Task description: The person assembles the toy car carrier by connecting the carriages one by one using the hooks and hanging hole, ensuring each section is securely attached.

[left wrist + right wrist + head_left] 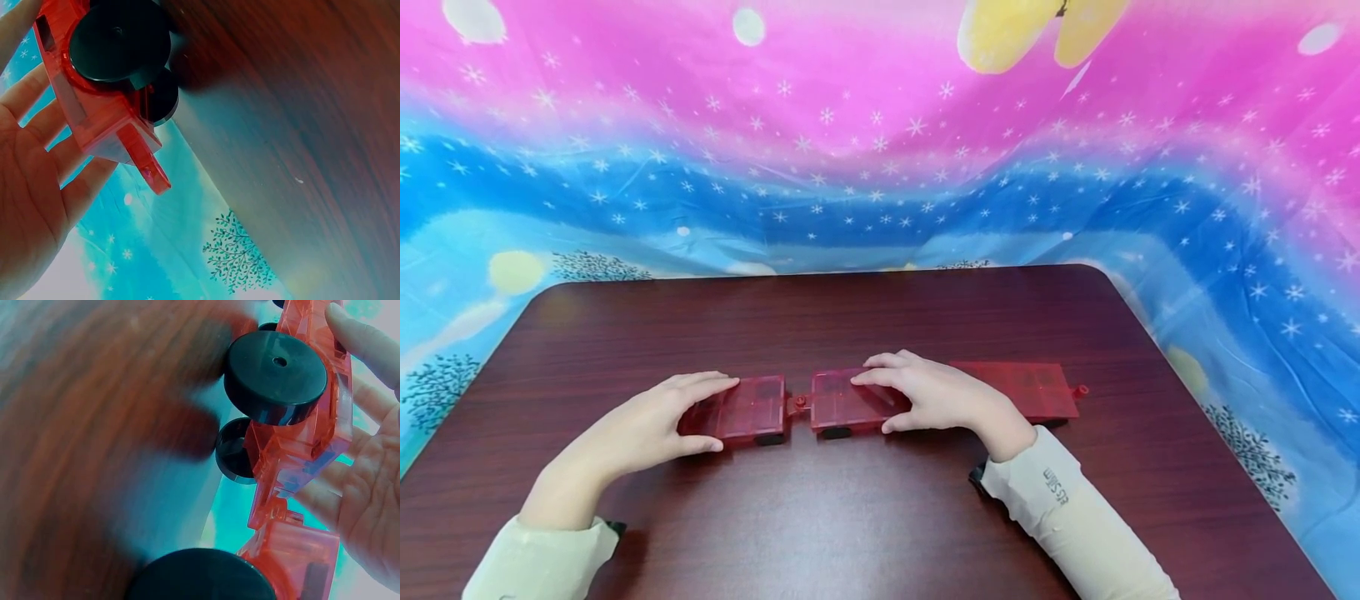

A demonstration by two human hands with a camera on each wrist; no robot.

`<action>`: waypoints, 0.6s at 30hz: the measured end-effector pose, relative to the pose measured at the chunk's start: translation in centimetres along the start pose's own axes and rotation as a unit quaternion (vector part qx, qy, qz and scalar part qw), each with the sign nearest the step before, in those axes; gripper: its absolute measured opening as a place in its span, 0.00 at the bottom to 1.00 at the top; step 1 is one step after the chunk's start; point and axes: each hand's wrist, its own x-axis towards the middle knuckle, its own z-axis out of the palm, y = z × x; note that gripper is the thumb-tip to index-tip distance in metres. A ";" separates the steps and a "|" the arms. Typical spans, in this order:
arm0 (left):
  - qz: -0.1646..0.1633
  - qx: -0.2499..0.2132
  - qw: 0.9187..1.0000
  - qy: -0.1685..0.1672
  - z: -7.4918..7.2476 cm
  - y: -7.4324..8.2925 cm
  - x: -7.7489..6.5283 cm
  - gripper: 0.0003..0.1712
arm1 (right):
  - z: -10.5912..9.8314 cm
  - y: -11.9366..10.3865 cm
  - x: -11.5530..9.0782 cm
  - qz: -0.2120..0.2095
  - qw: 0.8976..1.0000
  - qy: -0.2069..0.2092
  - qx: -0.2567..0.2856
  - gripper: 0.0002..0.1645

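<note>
Several see-through red toy wagons with black wheels stand in a row on the table. My left hand (pixel 655 425) grips the left wagon (pixel 756 408), fingers along its far side and thumb on the near side. Its black wheel (pixel 120 40) and the red coupling bar (pixel 147 164) at its outer end show in the left wrist view. The middle wagon (pixel 838 400) is held by my right hand (pixel 936 392). Between these two lies a small red coupling (pixel 801 403); whether it is hooked I cannot tell. Behind my right wrist stands the right wagon (pixel 1030 390).
The dark wood table (pixel 820 517) has rounded far corners. A pink and blue cloth (pixel 880 167) with snowflakes hangs around its far and side edges. A coupling knob (pixel 1080 391) sticks out from the right end of the row.
</note>
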 end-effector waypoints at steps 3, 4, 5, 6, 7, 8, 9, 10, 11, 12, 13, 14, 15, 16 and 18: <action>0.000 0.001 1.000 0.000 0.1 0.0 -0.1 0.44 | 0.0 0.0 0.0 0.001 1.000 -0.001 0.000 0.40; -0.002 0.001 1.000 -0.001 0.1 0.1 -0.1 0.44 | 0.0 0.0 -0.1 0.001 1.000 -0.001 0.000 0.40; -0.003 0.001 1.000 -0.001 0.1 0.1 -0.1 0.44 | 0.0 0.0 -0.1 0.002 1.000 -0.002 0.000 0.40; -0.005 0.002 1.000 -0.001 0.1 0.1 -0.2 0.44 | 0.0 0.1 -0.2 0.003 1.000 -0.003 0.000 0.40; -0.005 0.002 1.000 0.000 0.1 0.1 -0.2 0.44 | -0.1 0.1 -0.3 0.004 1.000 -0.002 -0.001 0.40; -0.006 0.003 1.000 0.001 0.1 0.1 -0.3 0.44 | -0.1 0.1 -0.4 0.003 1.000 0.000 -0.001 0.40; -0.006 0.005 1.000 0.002 0.1 0.1 -0.3 0.44 | -0.1 0.2 -0.6 0.005 1.000 0.001 -0.002 0.40; -0.006 0.007 1.000 0.004 0.1 0.2 -0.4 0.44 | -0.2 0.3 -0.8 0.006 1.000 0.005 -0.004 0.40; -0.006 0.008 1.000 0.005 0.1 0.1 -0.4 0.44 | -0.3 0.4 -1.0 0.007 1.000 0.009 -0.006 0.40; -0.008 0.009 1.000 0.006 0.0 0.1 -0.5 0.44 | -0.4 0.6 -1.3 0.007 1.000 0.015 -0.007 0.40; -0.009 0.010 1.000 0.007 0.0 0.1 -0.6 0.44 | -0.5 0.8 -1.6 0.006 1.000 0.023 -0.008 0.40; -0.009 0.012 1.000 0.007 -0.1 0.1 -0.7 0.44 | -0.7 1.0 -1.9 0.006 0.999 0.032 -0.009 0.40; -0.011 0.011 1.000 0.008 -0.2 0.0 -0.8 0.44 | -0.9 1.2 -2.3 0.005 0.999 0.042 -0.011 0.40; -0.012 0.012 1.000 0.010 -0.3 -0.1 -0.9 0.43 | -1.2 1.4 -2.8 0.004 0.998 0.054 -0.013 0.40; -0.013 0.012 1.000 0.016 -0.7 -0.3 -1.2 0.43 | -1.8 2.1 -3.7 0.002 0.997 0.081 -0.018 0.40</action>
